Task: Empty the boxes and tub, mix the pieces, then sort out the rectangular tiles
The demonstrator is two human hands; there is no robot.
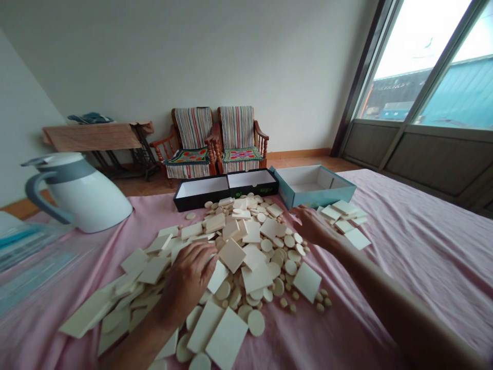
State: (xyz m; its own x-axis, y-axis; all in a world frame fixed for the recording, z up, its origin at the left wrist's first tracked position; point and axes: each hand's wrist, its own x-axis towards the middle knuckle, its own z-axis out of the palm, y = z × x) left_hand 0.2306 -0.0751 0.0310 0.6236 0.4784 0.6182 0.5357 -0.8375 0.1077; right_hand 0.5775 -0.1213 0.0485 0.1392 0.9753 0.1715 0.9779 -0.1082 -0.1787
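A large heap of cream flat tiles and round discs (pixel 246 246) covers the middle of a pink cloth. My left hand (pixel 188 275) lies on the heap's near left side, fingers curved over the rectangular tiles, and I cannot tell whether it grips one. My right hand (pixel 313 226) reaches over the heap's far right edge, close to a small group of cream rectangular tiles (pixel 344 218). No piece shows in its fingers. The undersides of both hands are hidden.
Two open black box halves (pixel 225 189) and an open pale blue box (pixel 311 186) stand behind the heap. A white jug (pixel 79 192) stands at left, beside a blurred flat package (pixel 26 252). Pink cloth (pixel 408 246) spreads right. Two wooden armchairs (pixel 215 141) stand beyond.
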